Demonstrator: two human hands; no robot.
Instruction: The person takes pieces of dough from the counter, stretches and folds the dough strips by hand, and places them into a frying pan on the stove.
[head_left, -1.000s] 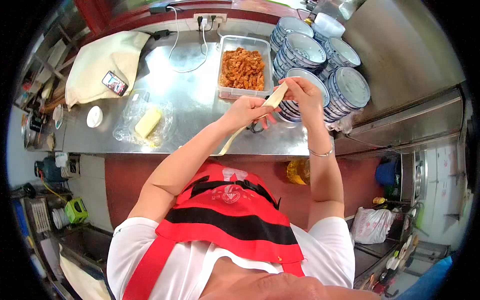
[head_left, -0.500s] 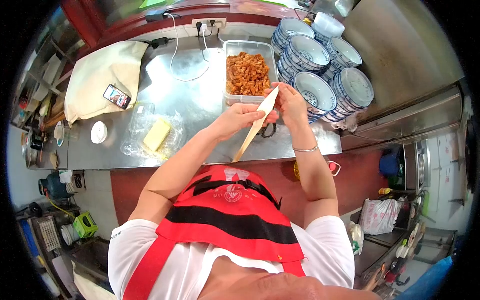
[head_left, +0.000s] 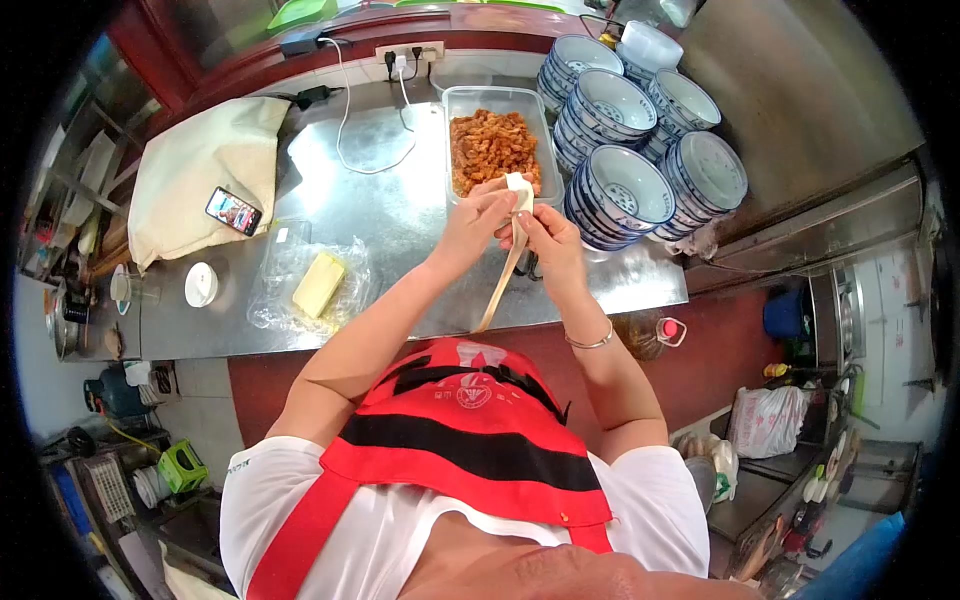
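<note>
My left hand [head_left: 478, 225] grips the upper part of a long pale strip [head_left: 507, 277], which looks like dough or peel. Beside it, my right hand [head_left: 553, 250] pinches the same strip, close to its folded top end. The narrow lower part hangs down to the counter's front edge. Just behind my hands is a clear plastic box [head_left: 545, 150] of reddish-brown chunks [head_left: 490, 145]. A dark looped object, partly hidden, lies beneath my right hand. To the left, a pale yellow block [head_left: 319, 284] rests on crumpled clear plastic [head_left: 268, 300].
Stacks of blue-and-white bowls [head_left: 628, 188] stand at the right of the metal counter [head_left: 400, 235]. A phone [head_left: 234, 211] lies on a cream cloth [head_left: 180, 185] at the left, near a small white cup [head_left: 201, 285]. A white cable [head_left: 345, 130] runs from the wall socket.
Both hands have drawn closer together, and my right hand has moved down the strip. The strip's top end, stretched out before, is now folded between my hands.
</note>
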